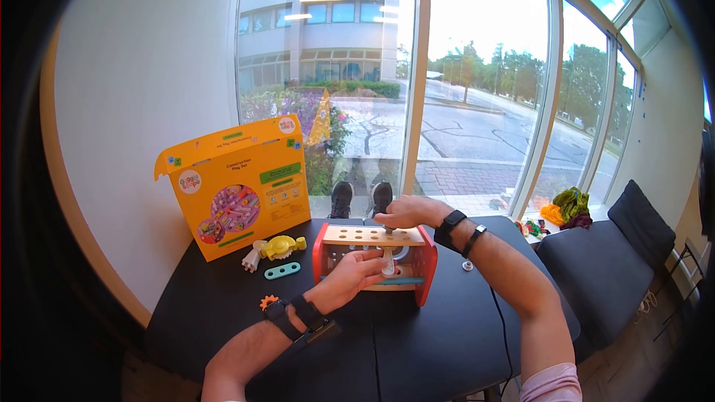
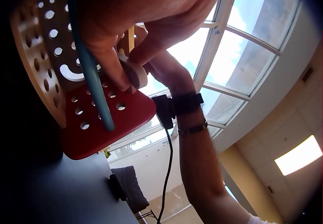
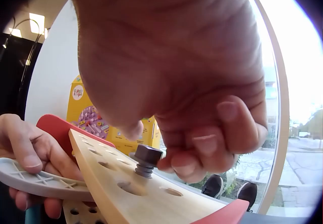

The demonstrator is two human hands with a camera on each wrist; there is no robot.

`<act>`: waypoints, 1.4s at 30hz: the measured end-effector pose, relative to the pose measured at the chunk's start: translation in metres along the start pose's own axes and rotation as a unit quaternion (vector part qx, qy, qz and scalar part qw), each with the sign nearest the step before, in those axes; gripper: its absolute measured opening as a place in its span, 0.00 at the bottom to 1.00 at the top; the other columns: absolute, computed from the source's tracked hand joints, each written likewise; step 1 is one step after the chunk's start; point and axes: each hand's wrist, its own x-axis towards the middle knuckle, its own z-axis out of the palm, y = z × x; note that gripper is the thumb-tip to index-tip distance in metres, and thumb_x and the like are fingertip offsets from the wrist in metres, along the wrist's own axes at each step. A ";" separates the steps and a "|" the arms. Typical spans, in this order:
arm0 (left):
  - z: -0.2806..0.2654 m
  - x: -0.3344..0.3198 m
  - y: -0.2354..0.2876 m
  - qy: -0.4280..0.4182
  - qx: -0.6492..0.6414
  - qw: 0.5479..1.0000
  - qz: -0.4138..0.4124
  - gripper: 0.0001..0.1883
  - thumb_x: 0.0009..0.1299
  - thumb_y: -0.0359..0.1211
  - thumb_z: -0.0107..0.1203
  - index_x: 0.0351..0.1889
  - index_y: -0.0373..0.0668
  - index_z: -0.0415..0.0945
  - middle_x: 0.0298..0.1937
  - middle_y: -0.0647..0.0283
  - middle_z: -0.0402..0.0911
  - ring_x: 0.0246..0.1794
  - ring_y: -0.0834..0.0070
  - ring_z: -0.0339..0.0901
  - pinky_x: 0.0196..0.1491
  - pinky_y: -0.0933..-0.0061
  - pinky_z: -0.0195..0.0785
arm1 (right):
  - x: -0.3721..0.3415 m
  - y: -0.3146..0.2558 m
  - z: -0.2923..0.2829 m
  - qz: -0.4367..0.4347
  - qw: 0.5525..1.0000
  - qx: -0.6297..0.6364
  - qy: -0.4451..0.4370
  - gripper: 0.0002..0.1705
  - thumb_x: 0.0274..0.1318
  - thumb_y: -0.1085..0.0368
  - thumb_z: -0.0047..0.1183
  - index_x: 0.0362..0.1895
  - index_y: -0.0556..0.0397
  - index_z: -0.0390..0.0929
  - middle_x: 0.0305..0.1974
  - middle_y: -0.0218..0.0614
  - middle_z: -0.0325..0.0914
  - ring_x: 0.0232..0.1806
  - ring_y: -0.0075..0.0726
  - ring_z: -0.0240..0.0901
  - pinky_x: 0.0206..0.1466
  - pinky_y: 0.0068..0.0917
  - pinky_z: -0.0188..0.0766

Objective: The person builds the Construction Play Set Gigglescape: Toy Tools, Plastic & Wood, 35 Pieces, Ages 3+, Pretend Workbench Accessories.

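Note:
A toy workbench [image 1: 376,236] with red side panels and a wooden, holed top board [image 3: 108,171] stands in front of me. Below the top's near edge, my left hand [image 1: 348,275] pinches a long light-grey plastic piece [image 3: 45,181] with a ribbed face. A dark grey hex-headed bolt [image 3: 148,156] stands in the top board, part of its thread showing above the wood. Over it is my right hand [image 1: 408,213], fingers loosely bent. Its fingertips [image 3: 184,166] are right at the bolt head, while the thumb is apart from it on the other side.
Left on the black table [image 1: 447,335] stand a yellow toy box [image 1: 242,186], a yellow-green toy piece [image 1: 283,246], a white piece [image 1: 253,257] and a teal strip [image 1: 282,271]. An orange gear [image 1: 269,302] lies by my left wrist. A black cable [image 1: 500,320] runs down the right side.

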 end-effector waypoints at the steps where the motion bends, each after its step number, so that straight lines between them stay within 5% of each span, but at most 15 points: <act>1: 0.000 0.000 0.000 0.002 -0.001 1.000 -0.001 0.20 0.86 0.32 0.63 0.71 0.34 0.79 0.65 0.60 0.87 0.66 0.70 0.87 0.73 0.67 0.81 | 0.003 0.002 0.001 -0.013 1.000 -0.003 -0.005 0.41 0.78 0.34 0.44 0.51 0.60 0.93 0.49 0.61 0.91 0.55 0.71 0.88 0.62 0.56 0.81; 6: 0.004 -0.004 0.003 0.003 0.007 1.000 -0.002 0.20 0.86 0.32 0.63 0.72 0.34 0.78 0.66 0.60 0.87 0.66 0.70 0.87 0.73 0.67 0.81 | -0.006 -0.007 -0.007 0.016 0.999 -0.044 -0.010 0.39 0.78 0.35 0.45 0.50 0.60 0.93 0.49 0.61 0.91 0.55 0.71 0.88 0.61 0.55 0.81; 9: 0.002 -0.002 0.001 -0.001 0.008 1.000 -0.002 0.21 0.86 0.32 0.63 0.72 0.35 0.78 0.67 0.60 0.86 0.66 0.70 0.87 0.74 0.66 0.81 | 0.009 0.012 0.009 -0.062 0.998 -0.008 0.013 0.39 0.79 0.36 0.44 0.49 0.60 0.93 0.49 0.61 0.92 0.54 0.71 0.88 0.60 0.56 0.82; 33: -0.001 -0.001 -0.001 -0.004 0.011 1.000 0.001 0.22 0.86 0.34 0.63 0.74 0.35 0.77 0.67 0.60 0.86 0.66 0.71 0.87 0.73 0.66 0.80 | 0.010 0.011 0.010 -0.028 0.999 0.010 -0.030 0.41 0.78 0.33 0.45 0.50 0.61 0.93 0.48 0.62 0.92 0.54 0.69 0.89 0.59 0.55 0.82; 36: 0.002 -0.003 0.002 0.004 0.015 1.000 -0.003 0.22 0.87 0.33 0.63 0.74 0.35 0.77 0.68 0.60 0.86 0.66 0.71 0.87 0.73 0.67 0.80 | -0.007 -0.008 -0.006 0.016 0.999 -0.035 -0.036 0.44 0.75 0.29 0.48 0.53 0.60 0.93 0.56 0.63 0.90 0.61 0.71 0.86 0.66 0.53 0.82; 39: 0.001 -0.002 0.001 0.004 0.014 1.000 -0.003 0.22 0.87 0.33 0.63 0.75 0.34 0.76 0.68 0.60 0.86 0.66 0.71 0.87 0.72 0.67 0.81 | 0.000 0.005 0.000 -0.045 0.999 0.020 -0.022 0.43 0.75 0.31 0.47 0.53 0.61 0.93 0.55 0.64 0.90 0.61 0.71 0.86 0.66 0.53 0.82; 42: 0.001 -0.002 0.000 0.000 0.013 1.000 -0.001 0.22 0.87 0.32 0.62 0.75 0.34 0.76 0.68 0.60 0.86 0.66 0.72 0.87 0.72 0.67 0.81 | 0.005 0.007 0.002 -0.017 0.999 -0.006 -0.047 0.43 0.75 0.30 0.47 0.53 0.60 0.93 0.55 0.63 0.91 0.61 0.71 0.86 0.67 0.52 0.81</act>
